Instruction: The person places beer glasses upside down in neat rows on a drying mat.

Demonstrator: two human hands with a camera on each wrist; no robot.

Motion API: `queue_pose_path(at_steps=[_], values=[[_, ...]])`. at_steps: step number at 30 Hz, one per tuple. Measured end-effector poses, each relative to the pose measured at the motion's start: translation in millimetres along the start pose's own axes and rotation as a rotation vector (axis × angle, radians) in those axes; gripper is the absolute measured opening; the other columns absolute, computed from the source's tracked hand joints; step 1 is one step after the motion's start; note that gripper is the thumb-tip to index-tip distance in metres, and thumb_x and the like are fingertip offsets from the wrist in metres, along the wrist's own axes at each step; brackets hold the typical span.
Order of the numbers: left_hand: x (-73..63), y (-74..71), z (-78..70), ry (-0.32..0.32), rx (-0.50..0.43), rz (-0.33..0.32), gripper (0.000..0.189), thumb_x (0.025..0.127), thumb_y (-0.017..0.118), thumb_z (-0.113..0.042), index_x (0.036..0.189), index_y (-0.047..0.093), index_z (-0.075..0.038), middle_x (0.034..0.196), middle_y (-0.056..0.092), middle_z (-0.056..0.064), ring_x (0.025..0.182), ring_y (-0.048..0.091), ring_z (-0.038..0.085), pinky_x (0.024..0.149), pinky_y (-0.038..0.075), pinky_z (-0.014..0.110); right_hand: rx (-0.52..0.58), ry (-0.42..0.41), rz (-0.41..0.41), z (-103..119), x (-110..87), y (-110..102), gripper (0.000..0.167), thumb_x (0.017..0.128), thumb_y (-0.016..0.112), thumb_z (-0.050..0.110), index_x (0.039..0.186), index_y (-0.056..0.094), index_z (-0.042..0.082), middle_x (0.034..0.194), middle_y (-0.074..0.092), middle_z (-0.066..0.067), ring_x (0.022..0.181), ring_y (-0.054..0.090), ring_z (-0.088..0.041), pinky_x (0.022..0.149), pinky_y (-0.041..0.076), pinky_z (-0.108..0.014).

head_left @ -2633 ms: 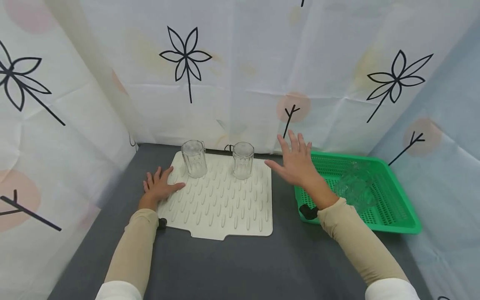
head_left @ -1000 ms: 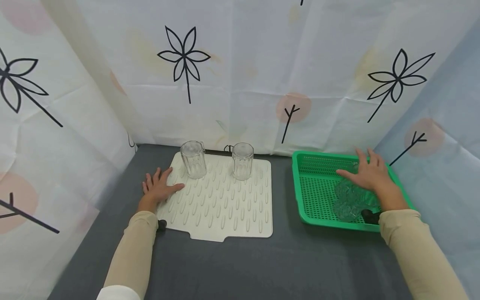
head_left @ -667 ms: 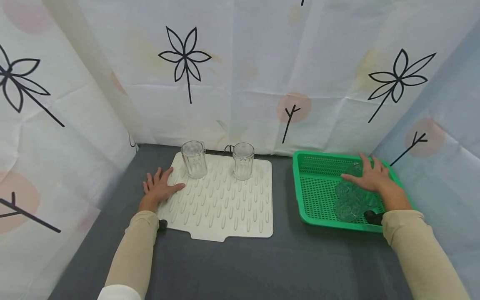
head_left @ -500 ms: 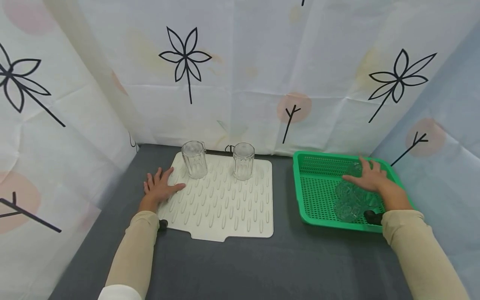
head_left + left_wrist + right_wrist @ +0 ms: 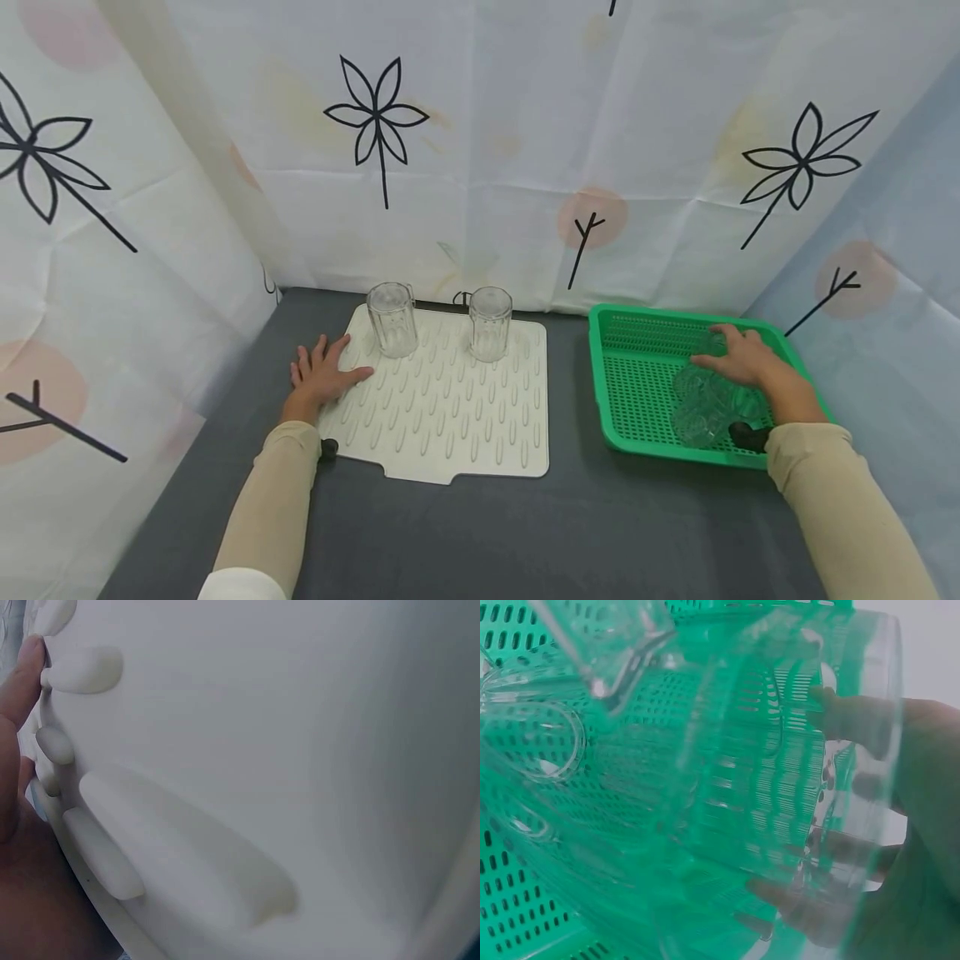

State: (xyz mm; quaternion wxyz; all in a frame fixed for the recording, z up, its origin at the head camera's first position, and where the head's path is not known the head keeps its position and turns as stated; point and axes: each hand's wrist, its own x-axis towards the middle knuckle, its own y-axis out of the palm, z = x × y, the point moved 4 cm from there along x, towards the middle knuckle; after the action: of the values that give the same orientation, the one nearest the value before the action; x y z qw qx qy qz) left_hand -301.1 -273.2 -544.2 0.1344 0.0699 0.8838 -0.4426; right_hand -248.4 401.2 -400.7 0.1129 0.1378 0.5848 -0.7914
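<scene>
My left hand [image 5: 321, 382] rests with spread fingers on the left edge of the ribbed white drying mat [image 5: 450, 454]. Two clear glass mugs stand along the mat's back part, one at left [image 5: 393, 321] and the other mug [image 5: 491, 325] near the middle. At the right, my right hand [image 5: 746, 360] reaches into a green plastic basket [image 5: 626, 408]. Its fingers curl round a glass mug [image 5: 727, 787], and they show through the clear glass in the right wrist view. Other glassware [image 5: 701, 417] lies in the basket beside that hand; how many pieces is hard to tell.
A dark grey table [image 5: 540, 533] carries the mat and the basket. Patterned white cloth [image 5: 480, 167] hangs behind and on both sides, close to the back of the mat and basket. The basket's raised rim surrounds the glassware.
My right hand has gone from above the mat's right side to the basket, then lower, its fingers drawing in round a mug. The left hand stays in place on the mat.
</scene>
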Motion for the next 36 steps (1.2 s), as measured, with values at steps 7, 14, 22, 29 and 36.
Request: queue_pose_path(at_steps=[7, 14, 22, 29, 36], values=[[3.6, 2.6, 1.7, 0.001, 0.015, -0.005, 0.103, 0.09, 0.06, -0.07, 0.166, 0.009, -0.024, 0.17, -0.02, 0.021, 0.15, -0.036, 0.048, 0.117, -0.023, 0.072, -0.007, -0.028, -0.045, 0.0, -0.3, -1.5, 0.085, 0.103, 0.054, 0.05, 0.153, 0.023, -0.012, 0.147, 0.015, -0.055, 0.129, 0.025, -0.071, 0.094, 0.039, -0.077], [0.8, 1.2, 0.4, 0.001, 0.013, -0.004, 0.105, 0.088, 0.061, -0.073, 0.166, 0.01, -0.026, 0.171, -0.019, 0.02, 0.15, -0.035, 0.048, 0.118, -0.023, 0.072, -0.042, -0.062, -0.125, 1.5, 0.0, -9.0, 0.081, 0.102, 0.056, 0.05, 0.152, 0.029, -0.009, 0.144, 0.029, -0.052, 0.123, 0.038, -0.067, 0.09, 0.043, -0.074], [-2.1, -0.4, -2.3, 0.0, 0.006, -0.003, 0.102, 0.09, 0.062, -0.07, 0.166, 0.011, -0.024, 0.17, -0.018, 0.021, 0.15, -0.033, 0.05, 0.117, -0.022, 0.073, -0.065, -0.072, -0.193, 20.7, -6.0, -31.5, 0.082, 0.1, 0.058, 0.054, 0.154, 0.032, -0.002, 0.146, 0.029, -0.048, 0.125, 0.037, -0.066, 0.091, 0.04, -0.077], [-0.3, 1.4, 0.5, 0.003, 0.002, -0.004, 0.104, 0.088, 0.062, -0.072, 0.166, 0.01, -0.027, 0.17, -0.019, 0.02, 0.149, -0.035, 0.05, 0.117, -0.023, 0.072, -0.041, -0.111, -0.253, 40.5, -15.0, -47.2, 0.084, 0.099, 0.059, 0.055, 0.157, 0.031, 0.002, 0.143, 0.035, -0.043, 0.124, 0.04, -0.06, 0.09, 0.04, -0.074], [1.1, 1.5, 0.7, 0.003, 0.005, -0.009, 0.105, 0.087, 0.062, -0.074, 0.166, 0.01, -0.028, 0.171, -0.019, 0.019, 0.15, -0.034, 0.049, 0.118, -0.022, 0.072, 0.062, -0.136, -0.342, 54.2, -21.0, -55.1, 0.082, 0.098, 0.061, 0.055, 0.157, 0.035, 0.005, 0.143, 0.041, -0.039, 0.127, 0.044, -0.056, 0.091, 0.043, -0.072]])
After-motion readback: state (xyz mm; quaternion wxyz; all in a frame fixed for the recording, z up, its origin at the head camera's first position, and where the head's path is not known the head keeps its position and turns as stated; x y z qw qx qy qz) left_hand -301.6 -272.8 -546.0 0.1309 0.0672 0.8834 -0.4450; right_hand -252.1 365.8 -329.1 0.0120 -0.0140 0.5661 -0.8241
